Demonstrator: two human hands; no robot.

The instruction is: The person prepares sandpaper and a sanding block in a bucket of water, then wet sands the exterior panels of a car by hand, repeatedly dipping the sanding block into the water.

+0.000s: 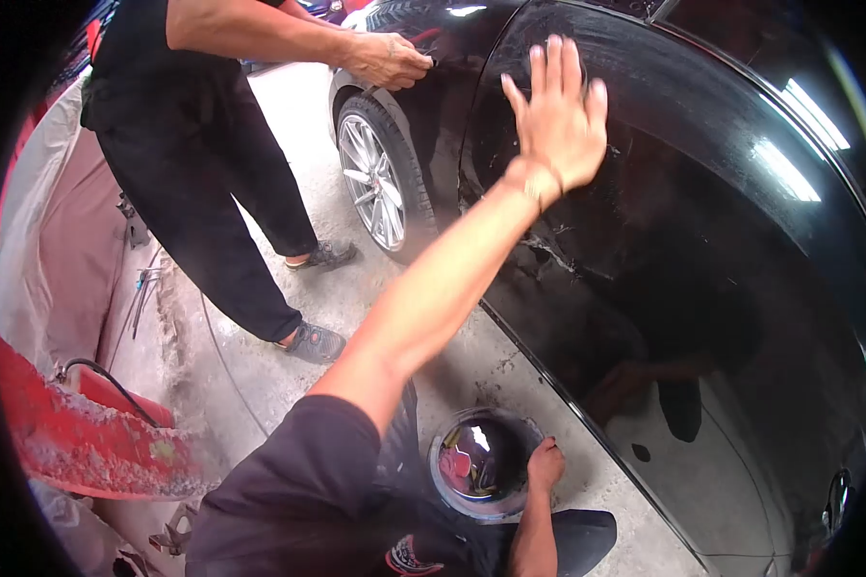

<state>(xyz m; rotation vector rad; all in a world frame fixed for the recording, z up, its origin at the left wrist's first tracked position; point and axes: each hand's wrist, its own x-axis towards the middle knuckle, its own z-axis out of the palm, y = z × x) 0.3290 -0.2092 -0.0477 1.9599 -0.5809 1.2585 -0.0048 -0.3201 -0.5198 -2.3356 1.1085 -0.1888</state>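
My left hand (560, 120) is stretched up against the black car door (645, 240), fingers spread, near the door's front seam. Below it, scuffs and pale scratch marks (551, 252) cross the dark panel. My right hand (547, 464) is low, beside the rim of a round bucket (438, 462). Its fingers are curled closed; whatever they may hold is hidden. Dark, shiny liquid (496, 452) in the bucket reflects lights and red shapes.
Another person in dark clothes (183, 163) stands at the left, hands (390, 62) close together by the front fender (452, 58). The silver-spoked wheel (370, 183) is beside them. A worn red metal piece (96, 433) and a thin cable (226, 356) lie left on the concrete floor (298, 115).
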